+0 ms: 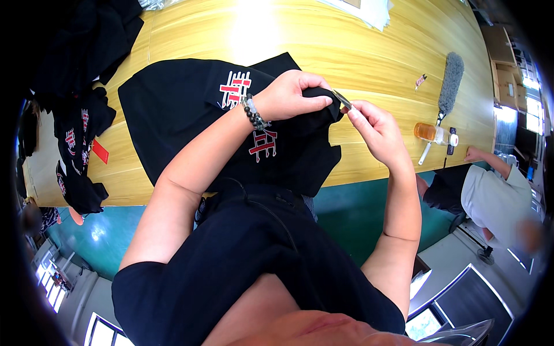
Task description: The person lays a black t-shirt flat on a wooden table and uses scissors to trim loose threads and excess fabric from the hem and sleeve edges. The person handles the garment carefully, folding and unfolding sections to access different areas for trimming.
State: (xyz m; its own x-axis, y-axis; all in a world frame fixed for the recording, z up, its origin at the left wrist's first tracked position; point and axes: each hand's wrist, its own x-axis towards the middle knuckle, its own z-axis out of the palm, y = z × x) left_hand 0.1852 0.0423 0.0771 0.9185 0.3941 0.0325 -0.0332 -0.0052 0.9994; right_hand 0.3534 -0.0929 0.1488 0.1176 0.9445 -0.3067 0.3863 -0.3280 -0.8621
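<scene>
A black garment point(167, 109) with red-and-white character prints is spread over the near edge of the wooden table in front of me. My left hand point(293, 95), with a bead bracelet at its wrist, is closed on a folded edge of the garment and lifts it off the table. Thumb and fingers of my right hand point(378, 130) grip a small metal tool, which looks like thread snips point(342, 99). Its tip meets the cloth beside my left fingertips. Whether its blades are apart is too small to tell.
More black printed garments point(86, 127) and a red tag point(100, 151) lie at the left. A grey duster point(451, 81), a bottle of amber liquid point(428, 132) and a small wrapper point(420, 81) are on the right. White sheets point(369, 11) lie at the far edge. Another person point(496, 190) is at the right.
</scene>
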